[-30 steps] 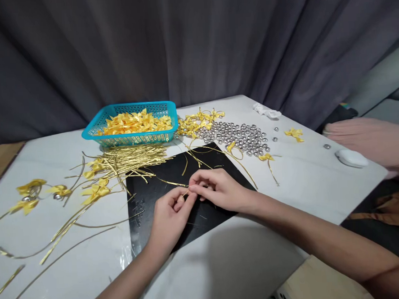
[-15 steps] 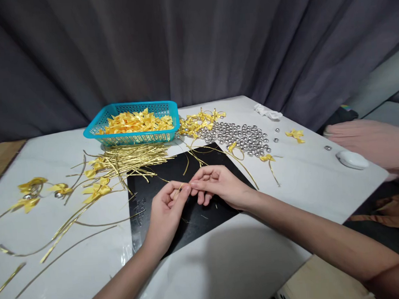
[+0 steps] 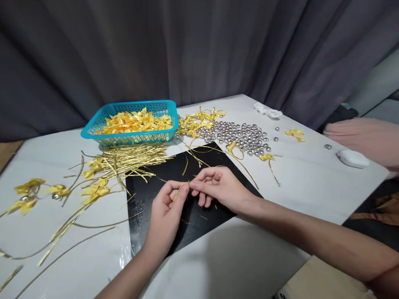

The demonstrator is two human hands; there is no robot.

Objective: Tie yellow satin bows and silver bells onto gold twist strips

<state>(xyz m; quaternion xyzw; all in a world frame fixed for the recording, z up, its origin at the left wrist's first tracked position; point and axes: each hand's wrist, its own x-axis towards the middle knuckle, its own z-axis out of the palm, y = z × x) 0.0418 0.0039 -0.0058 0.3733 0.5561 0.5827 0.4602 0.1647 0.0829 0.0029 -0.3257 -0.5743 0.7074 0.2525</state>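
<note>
Over the black mat (image 3: 187,236), my left hand (image 3: 169,205) pinches a thin gold cord (image 3: 180,188) between thumb and forefinger. My right hand (image 3: 218,186) is closed at the tip of that same cord, its thumb and forefinger meeting the left fingertips; its other fingers curl loosely below. Most of the cord is hidden by the fingers. Behind my left hand lies a heap of gold cords (image 3: 135,158). Beyond my right hand, silver bells (image 3: 242,135) are spread out, with a yellow bow (image 3: 266,157) on a cord beside them.
A blue basket (image 3: 131,138) of yellow bows stands at the back of the white table (image 3: 260,254). Several bows with cords (image 3: 97,189) lie at the left. A white oval object (image 3: 352,158) sits near the right edge. A dark curtain (image 3: 179,47) hangs behind.
Both hands keep their pinch at almost the same spot, with only tiny finger shifts. The view has moved slightly; nothing on the table has visibly been displaced.
</note>
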